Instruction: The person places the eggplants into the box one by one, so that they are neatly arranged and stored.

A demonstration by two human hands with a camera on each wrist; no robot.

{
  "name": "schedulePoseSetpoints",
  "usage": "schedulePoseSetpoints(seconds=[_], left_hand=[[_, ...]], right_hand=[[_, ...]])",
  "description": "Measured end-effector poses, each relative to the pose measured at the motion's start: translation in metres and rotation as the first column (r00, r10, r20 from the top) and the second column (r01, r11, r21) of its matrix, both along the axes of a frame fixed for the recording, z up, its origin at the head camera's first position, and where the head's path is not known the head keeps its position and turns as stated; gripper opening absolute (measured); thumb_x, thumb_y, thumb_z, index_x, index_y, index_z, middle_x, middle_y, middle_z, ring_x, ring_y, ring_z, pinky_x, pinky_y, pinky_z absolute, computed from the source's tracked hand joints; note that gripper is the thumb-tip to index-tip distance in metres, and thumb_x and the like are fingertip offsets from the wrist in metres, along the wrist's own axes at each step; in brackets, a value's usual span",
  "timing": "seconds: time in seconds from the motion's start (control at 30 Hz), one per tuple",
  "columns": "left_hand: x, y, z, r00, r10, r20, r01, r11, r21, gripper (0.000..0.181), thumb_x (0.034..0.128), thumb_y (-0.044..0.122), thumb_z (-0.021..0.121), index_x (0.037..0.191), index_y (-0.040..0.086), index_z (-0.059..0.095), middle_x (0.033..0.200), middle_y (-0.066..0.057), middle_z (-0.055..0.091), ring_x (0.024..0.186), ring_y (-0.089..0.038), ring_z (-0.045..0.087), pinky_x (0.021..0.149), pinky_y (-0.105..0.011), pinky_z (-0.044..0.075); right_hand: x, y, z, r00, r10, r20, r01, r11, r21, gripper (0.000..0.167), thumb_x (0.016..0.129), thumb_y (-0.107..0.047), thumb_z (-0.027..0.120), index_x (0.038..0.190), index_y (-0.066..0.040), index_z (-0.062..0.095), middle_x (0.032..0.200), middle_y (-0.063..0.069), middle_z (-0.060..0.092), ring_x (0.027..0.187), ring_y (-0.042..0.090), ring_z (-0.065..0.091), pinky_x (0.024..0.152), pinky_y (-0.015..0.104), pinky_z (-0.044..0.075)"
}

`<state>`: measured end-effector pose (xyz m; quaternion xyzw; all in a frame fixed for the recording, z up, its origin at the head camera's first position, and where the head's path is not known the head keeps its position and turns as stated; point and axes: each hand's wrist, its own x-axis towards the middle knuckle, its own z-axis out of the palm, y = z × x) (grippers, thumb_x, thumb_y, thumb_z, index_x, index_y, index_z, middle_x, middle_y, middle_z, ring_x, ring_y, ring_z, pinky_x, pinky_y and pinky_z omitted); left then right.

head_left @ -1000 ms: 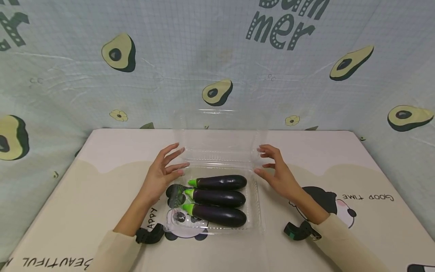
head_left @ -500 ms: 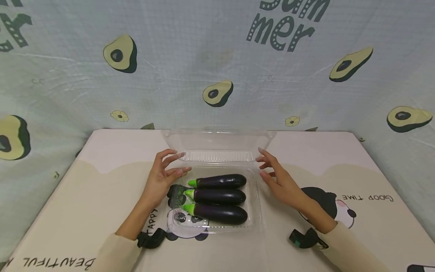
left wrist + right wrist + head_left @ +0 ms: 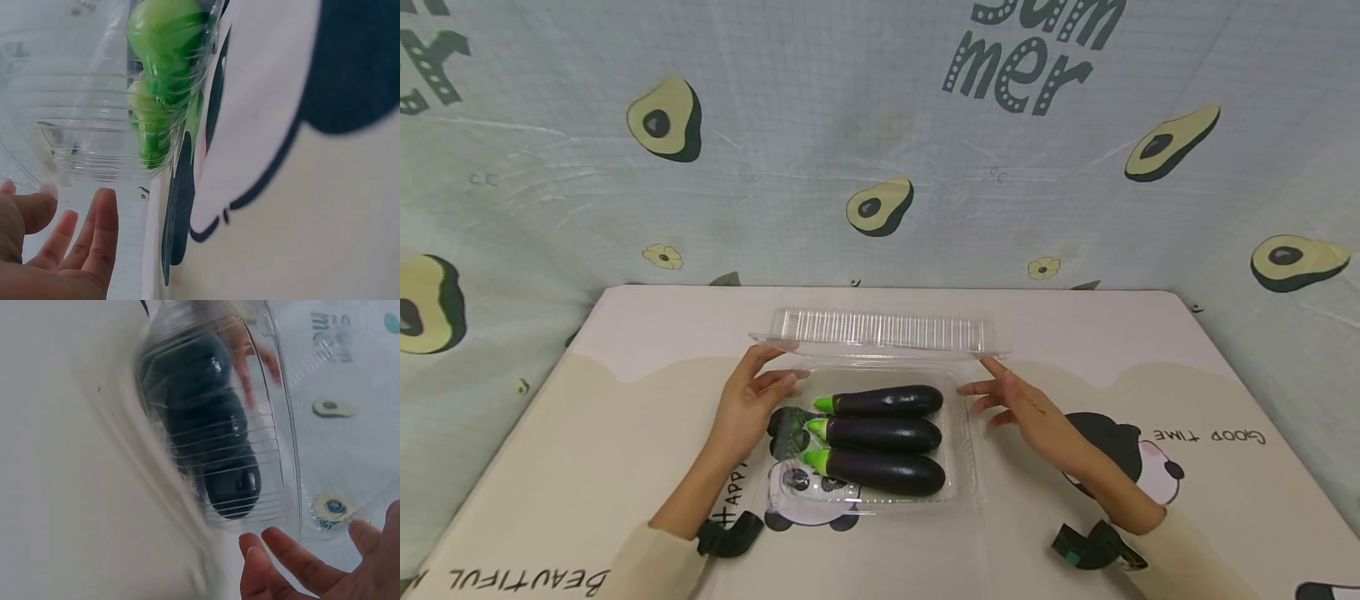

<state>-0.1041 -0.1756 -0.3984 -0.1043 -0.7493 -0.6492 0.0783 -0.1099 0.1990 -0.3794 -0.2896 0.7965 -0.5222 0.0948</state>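
A clear plastic clamshell box (image 3: 966, 467) lies in the middle of the table, its hinged lid (image 3: 880, 331) raised at the back and tilted. Inside are three dark eggplants (image 3: 880, 434) side by side, green stems (image 3: 165, 53) to the left. My left hand (image 3: 747, 408) is at the box's back left corner, fingertips by the lid's edge, fingers loosely bent. At the back right corner, my right hand (image 3: 1030, 412) has its fingers spread, a fingertip at the lid's edge. Both hands appear just outside the clear walls in the wrist views; exact contact is unclear.
The table (image 3: 647, 433) has a printed cover with panda figures and lettering. Behind it hangs a pale curtain (image 3: 775, 167) with avocado prints. Black wrist mounts (image 3: 730, 535) sit at both cuffs.
The lid has swung from nearly upright to a lower tilt. The left hand has followed it slightly, and the right hand's fingers have spread, its wrist shifting a little right. The eggplants stay almost in place.
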Motion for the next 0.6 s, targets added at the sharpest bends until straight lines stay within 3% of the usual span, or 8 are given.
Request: schedulePoseSetpoints(seconds=[0.13,0.23,0.37,0.5,0.6], left_hand=[[0.005,-0.003,0.003,0.995,0.093,0.029,-0.09,0.991,-0.097,0.037,0.0925,-0.002,0.058,0.129,0.006,0.055,0.105,-0.019,0.064,0.081,-0.017,0.064,0.063,-0.025,0.051],[0.009,-0.007,0.006,0.992,0.126,0.025,-0.122,0.983,-0.139,0.035,0.0916,-0.005,0.057,0.125,0.006,0.06,0.101,-0.015,0.064,0.072,-0.015,0.06,0.057,-0.027,0.048],[0.014,-0.01,0.008,0.992,0.117,0.047,-0.107,0.978,-0.177,0.03,0.0955,0.003,0.055,0.124,0.008,0.062,0.111,-0.012,0.063,0.083,-0.007,0.06,0.063,-0.024,0.051],[0.02,-0.012,0.01,0.992,0.078,0.095,-0.061,0.985,-0.164,0.032,0.1001,0.012,0.049,0.131,0.009,0.059,0.127,-0.01,0.058,0.099,-0.008,0.057,0.065,-0.02,0.048],[0.024,-0.013,0.012,0.993,0.042,0.111,-0.024,0.987,-0.158,0.034,0.1012,0.014,0.047,0.134,0.01,0.056,0.133,-0.009,0.054,0.101,-0.009,0.057,0.068,-0.019,0.046]], right_hand=[[0.003,-0.002,-0.001,1.0,0.005,0.023,-0.005,1.0,-0.029,0.049,0.107,-0.022,0.014,0.147,0.001,0.031,0.123,0.022,0.057,0.098,0.034,0.058,0.077,0.036,0.053],[0.006,-0.004,-0.004,1.0,-0.013,0.019,0.013,1.0,-0.023,0.049,0.107,-0.023,0.014,0.147,-0.002,0.033,0.126,0.021,0.055,0.098,0.03,0.058,0.077,0.036,0.053],[0.009,-0.006,-0.008,0.998,-0.062,-0.026,0.062,0.998,0.021,0.047,0.107,-0.019,0.016,0.154,-0.015,0.018,0.15,0.013,0.035,0.105,0.022,0.052,0.076,0.034,0.052],[0.011,-0.009,-0.011,0.994,-0.079,-0.074,0.083,0.996,0.046,0.048,0.107,-0.016,0.017,0.155,-0.023,0.012,0.159,0.002,0.015,0.108,0.02,0.047,0.074,0.03,0.05],[0.013,-0.01,-0.011,0.994,-0.067,-0.09,0.073,0.996,0.06,0.049,0.107,-0.017,0.015,0.155,-0.024,0.008,0.159,0.002,0.011,0.129,0.019,0.038,0.095,0.022,0.04]])
